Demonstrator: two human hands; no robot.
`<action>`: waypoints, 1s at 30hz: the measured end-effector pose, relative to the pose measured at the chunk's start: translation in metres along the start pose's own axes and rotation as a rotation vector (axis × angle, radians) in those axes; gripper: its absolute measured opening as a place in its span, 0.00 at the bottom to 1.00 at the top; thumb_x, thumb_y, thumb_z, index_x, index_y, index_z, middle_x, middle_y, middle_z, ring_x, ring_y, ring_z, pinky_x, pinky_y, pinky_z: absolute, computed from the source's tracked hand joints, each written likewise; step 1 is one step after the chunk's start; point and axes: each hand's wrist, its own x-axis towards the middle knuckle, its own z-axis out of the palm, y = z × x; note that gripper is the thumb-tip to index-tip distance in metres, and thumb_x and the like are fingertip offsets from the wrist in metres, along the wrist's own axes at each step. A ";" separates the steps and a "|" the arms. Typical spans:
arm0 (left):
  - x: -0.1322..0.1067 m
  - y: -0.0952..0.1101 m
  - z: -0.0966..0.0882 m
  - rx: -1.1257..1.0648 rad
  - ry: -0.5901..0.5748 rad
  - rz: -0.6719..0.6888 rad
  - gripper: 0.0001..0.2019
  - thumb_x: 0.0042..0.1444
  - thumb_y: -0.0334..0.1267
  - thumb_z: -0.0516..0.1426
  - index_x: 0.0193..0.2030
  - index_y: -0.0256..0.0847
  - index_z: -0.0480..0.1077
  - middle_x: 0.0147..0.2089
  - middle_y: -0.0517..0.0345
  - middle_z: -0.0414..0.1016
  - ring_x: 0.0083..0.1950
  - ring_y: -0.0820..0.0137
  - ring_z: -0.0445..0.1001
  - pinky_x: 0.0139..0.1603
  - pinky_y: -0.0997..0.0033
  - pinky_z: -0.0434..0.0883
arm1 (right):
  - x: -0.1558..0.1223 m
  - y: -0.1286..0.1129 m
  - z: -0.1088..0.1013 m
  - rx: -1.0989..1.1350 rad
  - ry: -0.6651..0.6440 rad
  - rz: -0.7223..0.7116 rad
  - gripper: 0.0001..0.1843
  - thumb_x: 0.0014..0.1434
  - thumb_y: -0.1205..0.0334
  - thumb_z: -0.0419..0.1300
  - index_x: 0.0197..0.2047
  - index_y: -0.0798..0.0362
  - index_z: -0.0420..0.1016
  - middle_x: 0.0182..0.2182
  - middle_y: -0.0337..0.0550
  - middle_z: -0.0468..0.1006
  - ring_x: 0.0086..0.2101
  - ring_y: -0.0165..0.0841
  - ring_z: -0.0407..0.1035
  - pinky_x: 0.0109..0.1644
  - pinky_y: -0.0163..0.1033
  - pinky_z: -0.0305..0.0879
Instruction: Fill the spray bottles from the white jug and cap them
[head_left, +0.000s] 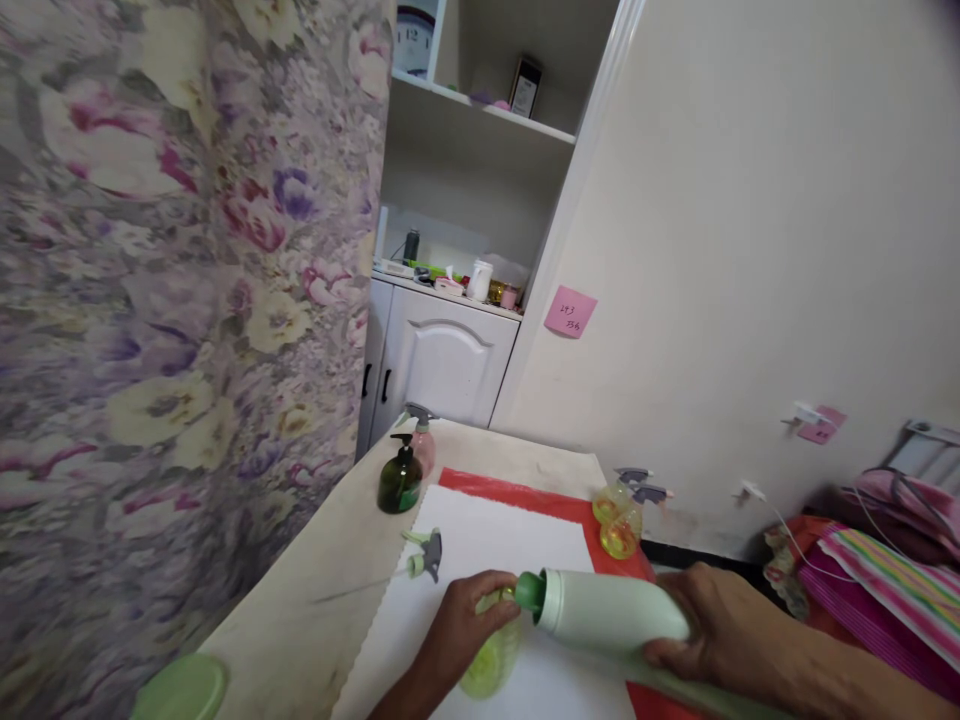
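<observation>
My left hand (469, 625) is wrapped round the upper part of a clear spray bottle (487, 668), which has yellow-green liquid low inside and no spray head on it. My right hand (705, 620) grips a pale green bottle (607, 612), tipped nearly level with its mouth to the left. A green spout (529, 592) juts from that mouth and meets my left fingertips above the clear bottle's neck; whether liquid flows cannot be seen. To the left lies a loose trigger spray head (427, 556) with its thin tube.
A dark green pump bottle (400, 482) and a pink spray bottle (424, 448) stand at the back left. Two yellow spray bottles (621, 525) are at the right edge. White paper (517, 530) covers a red sheet (510, 487). A green lid (182, 688) sits front left.
</observation>
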 end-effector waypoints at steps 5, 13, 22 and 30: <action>0.000 -0.001 0.001 -0.003 0.010 -0.010 0.09 0.51 0.35 0.61 0.38 0.41 0.80 0.40 0.56 0.84 0.45 0.62 0.78 0.49 0.68 0.69 | -0.001 -0.003 -0.003 -0.029 -0.010 0.008 0.16 0.49 0.47 0.62 0.32 0.51 0.79 0.30 0.48 0.83 0.30 0.43 0.76 0.31 0.39 0.61; 0.000 -0.001 0.001 -0.007 0.005 -0.021 0.10 0.51 0.37 0.61 0.39 0.41 0.80 0.41 0.56 0.84 0.46 0.60 0.78 0.50 0.67 0.69 | 0.002 -0.001 -0.002 -0.037 0.002 -0.004 0.16 0.49 0.46 0.62 0.31 0.51 0.78 0.28 0.48 0.83 0.29 0.42 0.75 0.30 0.39 0.61; 0.000 -0.002 -0.001 -0.005 0.007 -0.016 0.09 0.51 0.37 0.60 0.39 0.42 0.80 0.41 0.56 0.84 0.45 0.61 0.78 0.49 0.68 0.70 | 0.000 0.001 -0.001 -0.030 -0.006 -0.006 0.16 0.49 0.46 0.62 0.32 0.50 0.77 0.29 0.46 0.83 0.30 0.42 0.75 0.31 0.40 0.60; -0.001 -0.001 -0.001 -0.011 0.013 -0.027 0.09 0.50 0.35 0.60 0.39 0.41 0.80 0.41 0.56 0.84 0.46 0.61 0.78 0.49 0.68 0.69 | 0.001 -0.001 -0.001 -0.053 0.006 -0.011 0.17 0.50 0.46 0.61 0.33 0.51 0.78 0.29 0.49 0.83 0.30 0.43 0.75 0.32 0.41 0.62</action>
